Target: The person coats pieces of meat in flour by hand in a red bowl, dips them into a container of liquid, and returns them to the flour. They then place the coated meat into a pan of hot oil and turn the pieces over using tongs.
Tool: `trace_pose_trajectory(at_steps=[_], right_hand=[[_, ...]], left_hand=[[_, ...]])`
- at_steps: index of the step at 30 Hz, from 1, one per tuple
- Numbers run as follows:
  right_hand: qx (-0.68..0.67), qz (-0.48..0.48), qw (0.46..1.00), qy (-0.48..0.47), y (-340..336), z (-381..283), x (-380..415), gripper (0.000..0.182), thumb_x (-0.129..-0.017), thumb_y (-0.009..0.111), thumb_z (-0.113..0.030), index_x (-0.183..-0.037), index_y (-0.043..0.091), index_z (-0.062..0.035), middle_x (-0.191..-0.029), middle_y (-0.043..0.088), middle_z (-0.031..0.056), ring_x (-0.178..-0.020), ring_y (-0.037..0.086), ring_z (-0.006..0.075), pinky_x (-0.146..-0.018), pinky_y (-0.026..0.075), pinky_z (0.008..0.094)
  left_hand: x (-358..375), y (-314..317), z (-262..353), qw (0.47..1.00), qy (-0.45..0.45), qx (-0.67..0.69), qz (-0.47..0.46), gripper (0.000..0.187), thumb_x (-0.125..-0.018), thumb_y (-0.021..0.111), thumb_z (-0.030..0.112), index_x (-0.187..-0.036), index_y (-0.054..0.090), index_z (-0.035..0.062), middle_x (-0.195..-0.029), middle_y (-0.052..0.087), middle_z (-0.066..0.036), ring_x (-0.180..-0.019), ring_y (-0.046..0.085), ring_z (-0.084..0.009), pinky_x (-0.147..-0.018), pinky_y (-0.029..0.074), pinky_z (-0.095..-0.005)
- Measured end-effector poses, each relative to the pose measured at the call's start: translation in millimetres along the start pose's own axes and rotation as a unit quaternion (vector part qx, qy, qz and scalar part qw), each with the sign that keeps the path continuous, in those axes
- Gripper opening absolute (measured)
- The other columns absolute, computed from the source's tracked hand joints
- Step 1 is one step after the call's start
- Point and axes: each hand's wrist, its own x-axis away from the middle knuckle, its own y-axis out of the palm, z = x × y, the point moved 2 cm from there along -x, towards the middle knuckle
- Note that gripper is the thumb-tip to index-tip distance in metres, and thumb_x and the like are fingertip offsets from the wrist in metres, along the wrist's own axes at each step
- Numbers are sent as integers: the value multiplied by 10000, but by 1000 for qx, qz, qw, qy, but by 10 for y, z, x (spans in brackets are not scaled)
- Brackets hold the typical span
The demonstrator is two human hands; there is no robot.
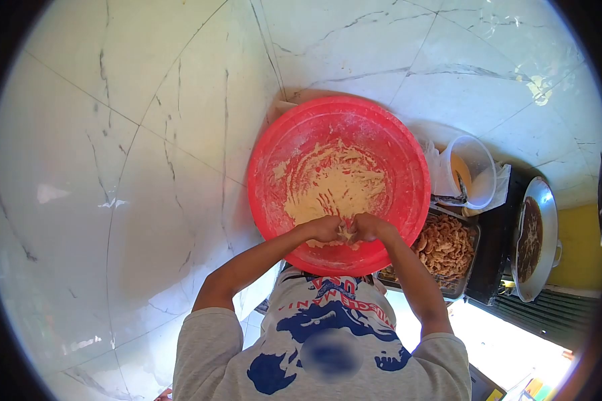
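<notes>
A large red basin (pixel 261 167) stands in front of my body, with pale flour (pixel 341 184) spread over its bottom and smeared up its inner wall. Both hands are inside the near part of the basin, close together and low over the flour. My left hand (pixel 324 228) is closed, fingers curled inward. My right hand (pixel 368 227) is closed too, right beside it. A small pale, flour-coated piece (pixel 345 232) shows between the hands, pinched by the fingers of both. Its kind is too small to make out.
Right of the basin sits a clear plastic tub (pixel 478 174) with an orange-brown content. Below it is a tray of brown fried pieces (pixel 445 247). Farther right, a wide metal wok (pixel 548 227) holds dark oil with pieces in it. Marbled tiles (pixel 180 134) surround the basin.
</notes>
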Motion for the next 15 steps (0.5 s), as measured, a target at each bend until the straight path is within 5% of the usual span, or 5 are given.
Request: trace_pose_trajectory(at_steps=[2, 5, 8, 11, 15], right_hand=[[-77, -34, 996, 2, -72, -44, 90, 251, -734, 722, -267, -849, 701, -45, -668, 634, 144, -664, 627, 248, -648, 476, 363], [-14, -26, 1000, 2, -180, -97, 148, 229, -749, 690, -217, -890, 703, -38, -734, 655, 166, -744, 648, 283, -694, 495, 367], [48, 200, 975, 80, -84, 38, 89, 238, -725, 661, -114, -955, 694, -61, -916, 678, 167, -898, 645, 336, -752, 504, 389], [7, 157, 984, 85, -47, 16, 76, 295, -704, 627, -65, -994, 679, -50, -998, 663, 178, -967, 630, 346, -790, 512, 397], [83, -39, 994, 68, 56, -44, 0, 385, -672, 730, -234, -1023, 684, -81, -951, 671, 184, -946, 638, 317, -810, 501, 377]], left_hand=[[14, -36, 46, 1000, 10, 7, 6, 249, -827, 654, 218, -898, 619, -19, -745, 613, -200, -698, 598, -292, -663, 461, -384], [-9, -96, 54, 997, -42, -55, 21, 273, -778, 684, 184, -947, 615, -18, -782, 612, -223, -799, 621, -323, -701, 477, -396], [-54, -97, -75, 980, 38, -120, 157, 250, -769, 675, 179, -930, 619, -4, -797, 607, -236, -817, 616, -361, -705, 478, -418], [-120, -55, -98, 976, 81, -151, 136, 267, -738, 681, 181, -928, 622, 3, -834, 627, -229, -840, 616, -378, -722, 481, -427], [-41, 121, 43, 994, 3, -105, -37, 309, -710, 705, 203, -944, 639, 13, -850, 652, -196, -834, 632, -344, -730, 486, -406]])
